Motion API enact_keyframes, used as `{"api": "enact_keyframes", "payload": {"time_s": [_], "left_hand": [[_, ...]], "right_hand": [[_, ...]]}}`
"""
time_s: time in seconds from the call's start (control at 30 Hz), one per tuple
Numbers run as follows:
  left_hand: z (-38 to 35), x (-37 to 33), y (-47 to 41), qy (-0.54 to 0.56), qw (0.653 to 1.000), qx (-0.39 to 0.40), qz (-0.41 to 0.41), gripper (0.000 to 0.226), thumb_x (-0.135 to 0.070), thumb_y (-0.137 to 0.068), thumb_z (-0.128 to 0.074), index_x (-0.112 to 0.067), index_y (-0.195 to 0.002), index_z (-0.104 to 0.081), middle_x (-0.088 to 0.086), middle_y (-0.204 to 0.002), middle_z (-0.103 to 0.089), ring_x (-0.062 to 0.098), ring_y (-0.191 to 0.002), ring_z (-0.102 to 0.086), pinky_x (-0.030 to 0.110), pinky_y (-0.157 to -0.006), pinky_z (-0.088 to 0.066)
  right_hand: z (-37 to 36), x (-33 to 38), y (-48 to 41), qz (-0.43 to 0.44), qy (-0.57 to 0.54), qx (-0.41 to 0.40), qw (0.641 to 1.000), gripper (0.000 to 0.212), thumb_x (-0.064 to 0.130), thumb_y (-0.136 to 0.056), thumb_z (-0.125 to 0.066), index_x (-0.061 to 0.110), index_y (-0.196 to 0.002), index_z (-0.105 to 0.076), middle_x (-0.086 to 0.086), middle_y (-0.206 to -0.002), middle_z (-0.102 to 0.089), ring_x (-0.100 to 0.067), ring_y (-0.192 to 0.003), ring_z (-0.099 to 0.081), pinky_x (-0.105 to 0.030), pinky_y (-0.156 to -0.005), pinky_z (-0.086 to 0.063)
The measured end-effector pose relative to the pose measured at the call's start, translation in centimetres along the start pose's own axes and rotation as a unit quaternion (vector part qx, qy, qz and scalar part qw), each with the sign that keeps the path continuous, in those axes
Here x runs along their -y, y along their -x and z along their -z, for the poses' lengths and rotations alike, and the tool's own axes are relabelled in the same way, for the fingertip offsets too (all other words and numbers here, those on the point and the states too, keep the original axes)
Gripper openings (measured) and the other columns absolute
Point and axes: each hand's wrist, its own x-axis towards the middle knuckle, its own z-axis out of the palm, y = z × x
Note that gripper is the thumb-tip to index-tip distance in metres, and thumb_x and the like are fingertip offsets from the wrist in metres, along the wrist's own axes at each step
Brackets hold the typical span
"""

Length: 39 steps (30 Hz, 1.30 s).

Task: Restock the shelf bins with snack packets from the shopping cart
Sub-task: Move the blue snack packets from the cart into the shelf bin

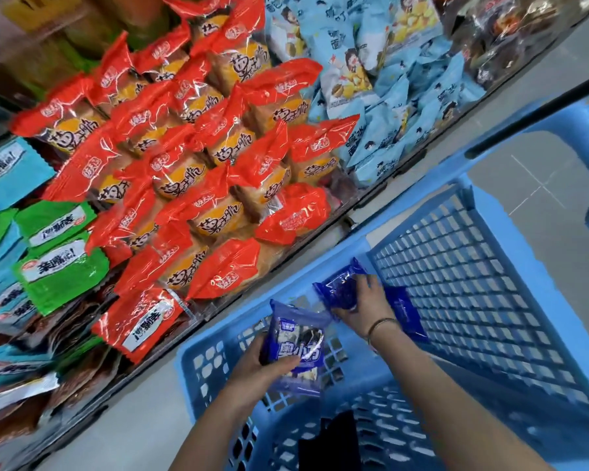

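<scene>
A blue plastic shopping cart [456,253] fills the lower right. My left hand [262,365] grips a dark blue snack packet with white lettering [300,345] above the cart's near corner. My right hand [364,304] reaches further in and holds a second dark blue packet [339,287] by its side. Another blue packet [403,311] lies against the cart wall just behind that wrist. The shelf bins run along the left and top.
Red-orange cake packets [198,158] are heaped in the middle bin. Light blue packets [388,96] fill the bin to its right, green and blue packets [58,260] the bin at the left. Grey floor [541,185] lies beyond the cart. A dark object [334,440] sits on the cart's bottom.
</scene>
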Motion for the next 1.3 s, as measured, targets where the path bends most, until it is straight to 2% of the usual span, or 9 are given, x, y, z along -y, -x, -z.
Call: {"api": "enact_keyframes", "payload": {"time_s": [0.13,0.37,0.53,0.63,0.73,0.8,0.93,1.13,1.3], "left_hand": [[1.0,1.8,0.0,0.037,0.999,-0.018,0.008,0.043,-0.022,-0.076,-0.077,-0.038,-0.109,-0.055,-0.017,-0.101,-0.070,0.006,-0.096,-0.066,0.030,-0.080,-0.049],[1.8,3.0,-0.7,0.065,0.997,-0.025,0.012,0.039,-0.016,-0.081,-0.073,-0.039,-0.104,-0.051,-0.028,-0.085,-0.071,-0.008,-0.078,-0.067,0.022,-0.071,-0.045],[1.3,2.5,0.1,0.059,0.998,-0.032,0.011,0.035,-0.020,-0.081,-0.074,-0.040,-0.101,-0.052,-0.027,-0.083,-0.071,-0.008,-0.077,-0.066,0.023,-0.073,-0.043],[0.9,1.9,1.0,0.068,0.997,-0.034,0.014,0.036,-0.023,-0.080,-0.074,-0.041,-0.103,-0.053,-0.020,-0.099,-0.068,0.002,-0.094,-0.063,0.032,-0.087,-0.046],[0.2,1.4,1.5,0.085,0.996,-0.031,0.004,0.034,-0.019,-0.082,-0.071,-0.037,-0.105,-0.055,-0.013,-0.107,-0.067,0.011,-0.101,-0.063,0.033,-0.089,-0.046],[-0.2,1.2,1.5,0.094,0.995,-0.031,-0.002,0.031,-0.017,-0.084,-0.070,-0.040,-0.095,-0.053,-0.024,-0.093,-0.068,0.003,-0.091,-0.067,0.026,-0.078,-0.046],[-1.1,0.5,1.7,0.098,0.995,-0.025,-0.017,0.031,-0.025,-0.085,-0.070,-0.046,-0.089,-0.047,-0.039,-0.075,-0.055,-0.018,-0.066,-0.056,0.012,-0.061,-0.043],[-1.9,0.2,1.4,0.099,0.995,-0.012,-0.016,0.043,-0.031,-0.086,-0.068,-0.040,-0.113,-0.037,-0.020,-0.105,-0.052,-0.002,-0.091,-0.053,0.030,-0.088,-0.042],[-2.4,0.3,1.6,0.073,0.997,-0.027,-0.014,0.051,-0.045,-0.081,-0.068,-0.042,-0.121,-0.037,-0.028,-0.104,-0.048,0.000,-0.096,-0.051,0.032,-0.093,-0.041]], "right_hand": [[-3.0,-1.9,-3.4,0.042,0.337,0.016,0.940,0.091,0.016,-0.089,-0.054,0.018,-0.147,0.015,-0.006,-0.157,0.016,-0.028,-0.145,0.009,-0.050,-0.116,-0.006],[-4.4,-2.2,-4.4,0.140,0.395,-0.029,0.908,0.066,0.023,-0.088,-0.052,0.011,-0.142,-0.016,-0.012,-0.143,-0.026,-0.032,-0.137,-0.020,-0.045,-0.115,-0.017],[-2.1,-1.8,-0.8,0.043,-0.070,-0.043,0.996,0.059,0.036,-0.070,-0.072,0.007,-0.115,-0.048,-0.008,-0.113,-0.045,-0.022,-0.098,-0.050,-0.031,-0.088,-0.043],[-0.5,-0.9,2.1,-0.117,-0.470,0.024,0.875,0.010,0.016,-0.089,-0.051,0.011,-0.097,-0.051,-0.021,-0.101,-0.054,-0.034,-0.085,-0.058,-0.038,-0.077,-0.050],[1.5,-0.4,4.3,-0.136,-0.700,0.091,0.695,0.040,0.010,-0.092,-0.031,0.009,-0.077,-0.067,-0.016,-0.093,-0.070,-0.030,-0.080,-0.069,-0.031,-0.064,-0.057],[2.2,-0.2,5.3,-0.135,-0.725,0.101,0.668,0.040,0.010,-0.091,-0.030,0.004,-0.083,-0.069,-0.014,-0.092,-0.073,-0.026,-0.083,-0.071,-0.032,-0.065,-0.058],[2.9,-0.1,6.5,-0.144,-0.688,0.108,0.703,0.026,0.007,-0.089,-0.035,-0.003,-0.107,-0.050,-0.037,-0.116,-0.055,-0.048,-0.109,-0.056,-0.053,-0.096,-0.047],[4.5,-0.5,9.2,-0.053,-0.526,0.144,0.836,0.021,-0.008,-0.086,-0.049,0.004,-0.103,-0.049,-0.016,-0.087,-0.059,-0.027,-0.073,-0.060,-0.035,-0.063,-0.055],[5.2,-0.8,10.2,-0.042,-0.493,0.157,0.855,0.019,-0.005,-0.088,-0.054,0.011,-0.094,-0.045,0.003,-0.071,-0.048,-0.002,-0.058,-0.055,-0.029,-0.052,-0.057]]}}
